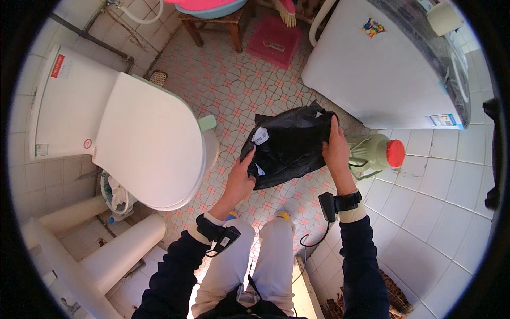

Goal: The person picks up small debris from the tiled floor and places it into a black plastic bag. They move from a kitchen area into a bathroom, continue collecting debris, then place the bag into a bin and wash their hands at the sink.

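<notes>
A black plastic bag [295, 147] is stretched wide between my two hands, its mouth facing up towards me. My left hand [240, 179] grips the bag's left rim, with the thumb or a finger over the edge. On the right rim, my right hand [336, 151] holds the plastic, its fingers pointing away from me. White pieces with print [260, 136] show at the bag's left inner side; whether they are loose or part of the bag I cannot tell. Both wrists wear black straps with small devices.
A toilet with its lid down [151, 139] stands left, a small waste bin [115, 193] beside it. A green thermos-like flask with a red top [370, 155] is at right, below a white washing machine [370, 67]. Ahead are a wooden stool [235, 24] with basins, a pink dustpan [275, 42] and a broom [286, 12].
</notes>
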{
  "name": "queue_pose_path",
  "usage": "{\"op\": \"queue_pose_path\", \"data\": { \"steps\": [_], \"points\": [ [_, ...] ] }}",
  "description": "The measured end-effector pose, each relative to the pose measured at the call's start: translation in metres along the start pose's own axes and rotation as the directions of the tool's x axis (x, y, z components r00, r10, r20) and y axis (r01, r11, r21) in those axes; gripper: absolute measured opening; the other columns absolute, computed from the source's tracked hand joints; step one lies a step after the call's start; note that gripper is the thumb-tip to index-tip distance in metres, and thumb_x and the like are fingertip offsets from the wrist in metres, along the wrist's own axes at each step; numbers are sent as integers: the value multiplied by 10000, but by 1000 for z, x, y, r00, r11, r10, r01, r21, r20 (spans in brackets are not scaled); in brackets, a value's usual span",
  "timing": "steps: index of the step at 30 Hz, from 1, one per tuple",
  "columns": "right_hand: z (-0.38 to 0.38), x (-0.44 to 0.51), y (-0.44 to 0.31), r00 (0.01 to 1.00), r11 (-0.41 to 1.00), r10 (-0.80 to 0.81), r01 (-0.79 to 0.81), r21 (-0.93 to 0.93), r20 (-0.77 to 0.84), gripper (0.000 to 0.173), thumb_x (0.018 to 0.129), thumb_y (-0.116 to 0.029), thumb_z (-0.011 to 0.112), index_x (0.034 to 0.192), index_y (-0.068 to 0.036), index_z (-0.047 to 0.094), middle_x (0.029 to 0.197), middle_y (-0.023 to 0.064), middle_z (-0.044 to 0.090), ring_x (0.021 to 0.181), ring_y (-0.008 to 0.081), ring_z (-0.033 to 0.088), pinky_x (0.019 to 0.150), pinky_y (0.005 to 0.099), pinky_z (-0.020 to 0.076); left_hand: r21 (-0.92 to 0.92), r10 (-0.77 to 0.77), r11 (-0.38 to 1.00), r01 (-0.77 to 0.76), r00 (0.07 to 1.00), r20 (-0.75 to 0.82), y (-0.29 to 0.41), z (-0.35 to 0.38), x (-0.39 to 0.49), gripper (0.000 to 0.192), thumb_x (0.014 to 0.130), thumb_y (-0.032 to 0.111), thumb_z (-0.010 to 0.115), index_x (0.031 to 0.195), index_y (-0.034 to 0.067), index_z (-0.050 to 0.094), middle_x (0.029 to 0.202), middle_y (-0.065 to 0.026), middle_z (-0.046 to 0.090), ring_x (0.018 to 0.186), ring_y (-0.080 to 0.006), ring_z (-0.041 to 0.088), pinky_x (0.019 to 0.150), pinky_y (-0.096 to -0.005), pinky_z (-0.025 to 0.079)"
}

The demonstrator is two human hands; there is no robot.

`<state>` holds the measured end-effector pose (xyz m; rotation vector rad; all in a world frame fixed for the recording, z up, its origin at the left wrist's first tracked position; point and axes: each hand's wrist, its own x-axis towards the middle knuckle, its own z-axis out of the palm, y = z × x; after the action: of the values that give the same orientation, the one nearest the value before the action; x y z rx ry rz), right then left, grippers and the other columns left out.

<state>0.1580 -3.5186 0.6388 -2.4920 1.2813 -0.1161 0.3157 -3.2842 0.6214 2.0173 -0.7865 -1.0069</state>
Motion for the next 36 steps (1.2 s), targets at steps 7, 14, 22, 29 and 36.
{"op": "queue_pose_path", "data": {
  "steps": [7,14,22,29,36],
  "points": [
    [-84,-19,-32,993,994,-46,56,95,-112,631,818,-81,609,1394,-73,352,1213,212,537,987,407,587,798,431,499,-203,-24,979,4,995,-95,59,-41,-45,606,785,-38,577,1365,100,470,1242,-179,526,1199,-262,484,994,-316,384],
    [-182,-50,-103,966,755,-223,86,650,132,511,878,-147,616,1338,-10,442,1318,157,510,1215,265,487,1005,352,378,-270,188,942,-199,980,-65,130,-83,-107,772,852,345,669,1457,59,284,1399,-265,365,1296,-350,366,1076,-392,296],
    [-204,-74,-222,714,693,-586,197,693,383,723,744,-108,741,1371,-1,399,1250,192,527,1147,289,530,962,364,424,-636,99,753,-166,985,-139,184,-132,-134,796,952,537,411,1512,162,-12,1527,-185,156,1401,-270,183,1093,-386,267],
    [-229,-94,-287,707,668,-616,234,707,348,511,780,-27,638,1272,-30,501,1097,218,579,1014,345,585,849,377,471,-771,-181,636,-30,966,-187,194,-174,-188,655,996,420,396,1511,143,102,1475,-107,338,1086,-171,545,842,-285,471],
    [-259,-102,-352,447,626,-754,271,731,481,610,788,3,473,1374,-95,341,1121,273,572,1061,406,577,877,440,448,-101,28,991,-91,864,-503,181,-209,-247,1127,530,376,874,1445,77,288,1444,-190,314,1356,-384,214,1115,-467,168]
  ]
}}
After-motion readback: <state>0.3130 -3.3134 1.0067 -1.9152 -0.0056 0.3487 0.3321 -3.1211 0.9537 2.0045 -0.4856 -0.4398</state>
